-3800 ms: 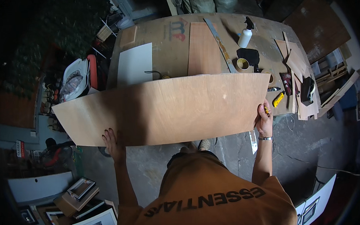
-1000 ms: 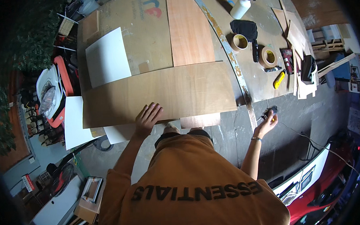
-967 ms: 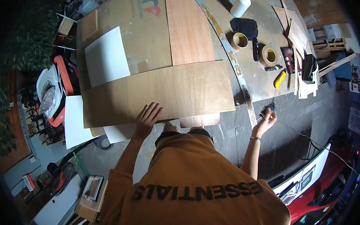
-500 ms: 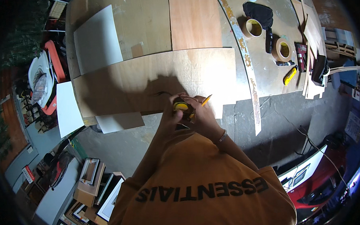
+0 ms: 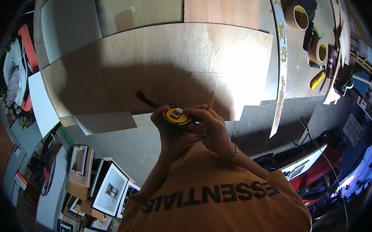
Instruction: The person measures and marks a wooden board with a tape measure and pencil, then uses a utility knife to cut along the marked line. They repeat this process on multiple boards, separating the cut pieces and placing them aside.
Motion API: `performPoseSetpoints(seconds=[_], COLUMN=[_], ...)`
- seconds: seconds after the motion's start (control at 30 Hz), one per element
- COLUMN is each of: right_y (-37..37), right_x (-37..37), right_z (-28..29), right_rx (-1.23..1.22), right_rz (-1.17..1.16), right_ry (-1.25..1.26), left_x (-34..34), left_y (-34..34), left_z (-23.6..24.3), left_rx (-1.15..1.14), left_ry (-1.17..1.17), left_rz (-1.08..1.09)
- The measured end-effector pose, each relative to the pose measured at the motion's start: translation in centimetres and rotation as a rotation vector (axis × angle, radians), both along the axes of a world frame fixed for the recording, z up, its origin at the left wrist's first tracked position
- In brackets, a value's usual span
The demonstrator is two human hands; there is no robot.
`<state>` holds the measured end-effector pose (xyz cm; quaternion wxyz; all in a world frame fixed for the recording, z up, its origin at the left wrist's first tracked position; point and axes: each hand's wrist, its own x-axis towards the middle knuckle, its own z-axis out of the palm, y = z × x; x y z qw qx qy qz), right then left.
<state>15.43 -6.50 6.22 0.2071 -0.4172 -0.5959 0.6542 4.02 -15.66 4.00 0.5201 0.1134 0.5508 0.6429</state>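
Workbench [image 5: 296, 69]; curled hands [image 5: 170, 137] [image 5: 215, 131] with tape measure [image 5: 177, 117], pencil [image 5: 210, 102]

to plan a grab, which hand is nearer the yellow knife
Right: the right hand, with the pencil, is left of the knife; the left hand, holding the tape measure, is farther left.

dark block capitals stand upside down across the brown shirt [image 5: 210, 196], below the left hand [image 5: 169, 141] and right hand [image 5: 215, 130]. far left of them, a small red-and-white sign [image 5: 21, 180] bears tilted lettering. far right, a pale notice [image 5: 353, 130] carries print too blurred to read.
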Motion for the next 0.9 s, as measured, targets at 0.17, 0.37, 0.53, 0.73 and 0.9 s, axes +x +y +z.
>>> performPoseSetpoints(seconds=[0.17, 0.37, 0.53, 0.73, 0.9], right_y=[0.4, 7.4, 18.5, 19.6, 19.0], right_x=[-0.5, 4.4, 12.4, 13.8, 11.1], right_z=[-0.3, -2.7, -5.7, -9.4, -8.1], right_rx=[-0.23, -0.056, 0.349, 0.587, 0.856], right_rz=[-0.047, 0.061, -0.332, -0.393, -0.507], right_ry=[-0.011, 0.047, -0.296, -0.675, -0.577], left_x=[1.2, -5.0, -18.0, -21.5, -23.0], left_y=[-0.2, 3.5, 8.3, 11.5, 11.1], left_z=[-1.0, -3.5, -5.5, -8.1, -10.1], left_rx=[-0.084, -0.321, -0.312, -0.135, -0.221], left_ry=[0.372, 0.8, 1.031, 1.109, 1.468], left_rz=[0.048, 0.23, 0.298, 0.294, 0.229])
